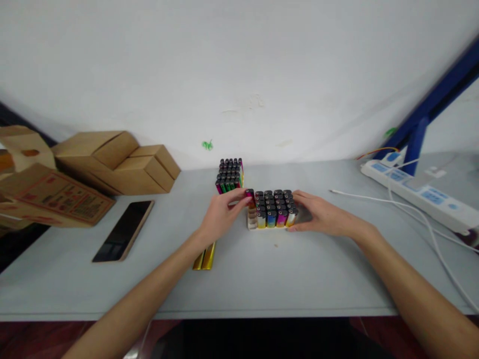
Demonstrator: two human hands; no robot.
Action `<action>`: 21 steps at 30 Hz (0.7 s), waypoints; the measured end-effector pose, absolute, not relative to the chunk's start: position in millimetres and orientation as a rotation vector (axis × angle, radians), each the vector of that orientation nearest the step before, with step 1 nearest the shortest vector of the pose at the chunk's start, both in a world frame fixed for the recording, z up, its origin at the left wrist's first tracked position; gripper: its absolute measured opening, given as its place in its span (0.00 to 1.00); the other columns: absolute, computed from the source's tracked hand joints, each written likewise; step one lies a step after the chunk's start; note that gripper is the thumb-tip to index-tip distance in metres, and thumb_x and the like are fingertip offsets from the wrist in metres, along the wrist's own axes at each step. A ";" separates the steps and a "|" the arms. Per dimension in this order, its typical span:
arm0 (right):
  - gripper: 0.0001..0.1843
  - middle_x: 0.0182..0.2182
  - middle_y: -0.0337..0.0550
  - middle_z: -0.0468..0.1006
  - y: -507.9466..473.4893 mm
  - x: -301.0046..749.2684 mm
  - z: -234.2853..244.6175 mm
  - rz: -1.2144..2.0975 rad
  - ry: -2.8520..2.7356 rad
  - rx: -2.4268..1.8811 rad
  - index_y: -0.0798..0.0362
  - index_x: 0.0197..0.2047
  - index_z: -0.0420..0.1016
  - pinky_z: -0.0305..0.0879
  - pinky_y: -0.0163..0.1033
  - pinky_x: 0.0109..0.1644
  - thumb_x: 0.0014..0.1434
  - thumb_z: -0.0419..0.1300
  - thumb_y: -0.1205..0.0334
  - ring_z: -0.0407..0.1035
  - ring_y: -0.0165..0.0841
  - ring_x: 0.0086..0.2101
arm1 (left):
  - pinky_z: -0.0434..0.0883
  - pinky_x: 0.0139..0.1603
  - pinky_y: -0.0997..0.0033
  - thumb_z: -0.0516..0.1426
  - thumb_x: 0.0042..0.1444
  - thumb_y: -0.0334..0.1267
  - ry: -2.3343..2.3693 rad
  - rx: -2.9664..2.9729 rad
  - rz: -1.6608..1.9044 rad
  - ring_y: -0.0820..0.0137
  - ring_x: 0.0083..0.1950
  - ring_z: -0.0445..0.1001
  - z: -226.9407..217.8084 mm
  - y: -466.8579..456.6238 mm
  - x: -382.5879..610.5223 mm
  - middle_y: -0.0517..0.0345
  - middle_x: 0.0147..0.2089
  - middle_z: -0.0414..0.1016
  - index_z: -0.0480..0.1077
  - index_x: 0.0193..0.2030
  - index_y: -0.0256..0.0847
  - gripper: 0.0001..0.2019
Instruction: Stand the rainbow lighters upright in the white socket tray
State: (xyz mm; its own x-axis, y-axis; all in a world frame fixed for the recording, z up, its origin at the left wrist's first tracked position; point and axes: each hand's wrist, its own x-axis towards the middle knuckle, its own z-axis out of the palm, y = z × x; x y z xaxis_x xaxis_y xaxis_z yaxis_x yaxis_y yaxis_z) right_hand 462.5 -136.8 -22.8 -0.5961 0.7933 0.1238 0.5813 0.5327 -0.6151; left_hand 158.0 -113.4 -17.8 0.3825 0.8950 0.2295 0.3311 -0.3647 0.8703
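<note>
A white tray (252, 225) with round-edged slots stands on the table, its columns filled with black-topped lighters (271, 218) in several shiny colours. Bare slots show along most of its leftmost column. At the back of that column, my left hand (224, 212) pinches a purple lighter (249, 195) between thumb and fingers. My right hand (316, 213) grips the tray's right side, fingers at the back and thumb by the front corner. Behind and to the left stands another block of black-topped lighters (229, 174). Two gold strips (204, 258) lie partly hidden under my left forearm.
A phone (123, 232) lies at the left, near cardboard boxes (123, 167) and an open printed carton (56, 194). On the right are a white power strip (419, 192) and a loose white cable (374, 199). A wall rises behind the table (299, 284).
</note>
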 end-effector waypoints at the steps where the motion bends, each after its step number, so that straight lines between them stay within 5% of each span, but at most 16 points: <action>1: 0.34 0.52 0.50 0.74 -136.7 462.6 -22.8 0.748 -2.384 -1.122 0.50 0.61 0.70 0.69 0.52 0.58 0.58 0.70 0.44 0.71 0.47 0.51 | 0.80 0.53 0.63 0.58 0.67 0.49 1.047 1.880 0.942 0.61 0.52 0.81 -19.1 -111.7 157.6 0.53 0.50 0.83 0.79 0.50 0.39 0.17; 11: 0.36 0.53 0.50 0.74 -137.5 462.0 -21.6 0.754 -2.379 -1.133 0.50 0.63 0.69 0.69 0.51 0.60 0.57 0.71 0.45 0.71 0.46 0.53 | 0.77 0.56 0.63 0.57 0.68 0.43 1.090 2.120 0.834 0.61 0.50 0.83 -15.3 -109.1 154.5 0.54 0.48 0.85 0.78 0.50 0.40 0.13; 16: 0.36 0.54 0.50 0.74 -137.2 462.6 -24.1 0.750 -2.376 -1.148 0.50 0.63 0.69 0.69 0.51 0.59 0.57 0.70 0.44 0.71 0.46 0.52 | 0.79 0.49 0.65 0.54 0.70 0.46 1.129 2.125 0.713 0.61 0.46 0.84 -15.0 -111.0 155.4 0.57 0.44 0.85 0.79 0.46 0.39 0.15; 21: 0.36 0.54 0.50 0.73 -136.4 463.1 -26.1 0.759 -2.377 -1.142 0.50 0.63 0.69 0.68 0.52 0.60 0.57 0.70 0.43 0.70 0.47 0.53 | 0.76 0.58 0.64 0.58 0.67 0.47 1.143 1.987 0.790 0.61 0.54 0.82 -7.8 -123.0 139.3 0.55 0.55 0.83 0.76 0.60 0.41 0.19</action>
State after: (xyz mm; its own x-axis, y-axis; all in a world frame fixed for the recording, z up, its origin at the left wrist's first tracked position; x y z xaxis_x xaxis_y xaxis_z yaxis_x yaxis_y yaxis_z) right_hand 463.1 -136.4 -26.1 -0.5891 0.7999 0.1145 0.5855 0.5202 -0.6218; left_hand 139.3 -123.0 -7.8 0.4243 0.8915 0.1586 0.4636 -0.3644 0.8077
